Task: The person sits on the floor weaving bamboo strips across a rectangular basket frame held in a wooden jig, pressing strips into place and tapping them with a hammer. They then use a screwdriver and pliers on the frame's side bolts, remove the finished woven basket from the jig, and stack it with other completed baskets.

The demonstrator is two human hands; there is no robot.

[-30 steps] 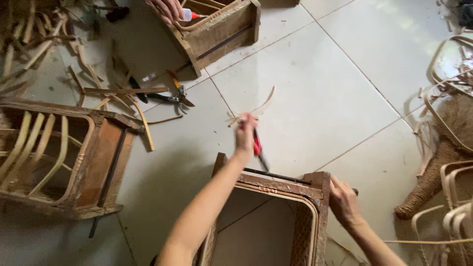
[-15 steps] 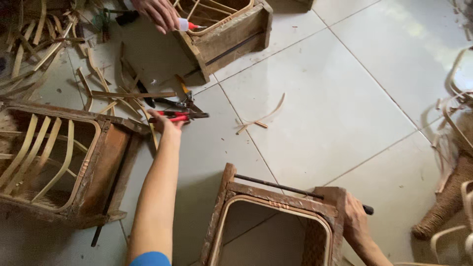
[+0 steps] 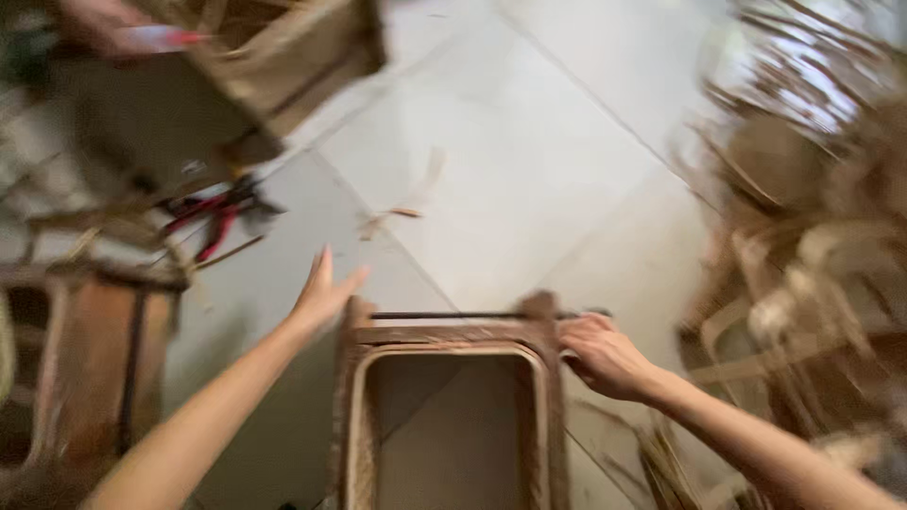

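The picture is blurred by head motion. My left hand [image 3: 323, 291] is open with its fingers spread, empty, just left of the far left corner of a wooden rattan frame [image 3: 452, 336] in front of me. My right hand [image 3: 605, 355] grips the frame's far right corner, close to a dark rod [image 3: 444, 315] that runs along the far edge. Red-handled pliers [image 3: 210, 219] lie on the tiled floor, beyond my left hand and apart from it.
Another person's hand [image 3: 99, 24] holds a red-tipped tool at a wooden frame [image 3: 283, 66] at the top left. A third frame [image 3: 85, 359] stands at the left. Rattan pieces [image 3: 812, 236] pile at the right. Loose strips [image 3: 406, 203] lie on the floor [image 3: 529, 151].
My left hand let go of the red pliers on the floor and pulled back, empty, toward the frame's corner. The view swung right. My right hand stayed on the frame.
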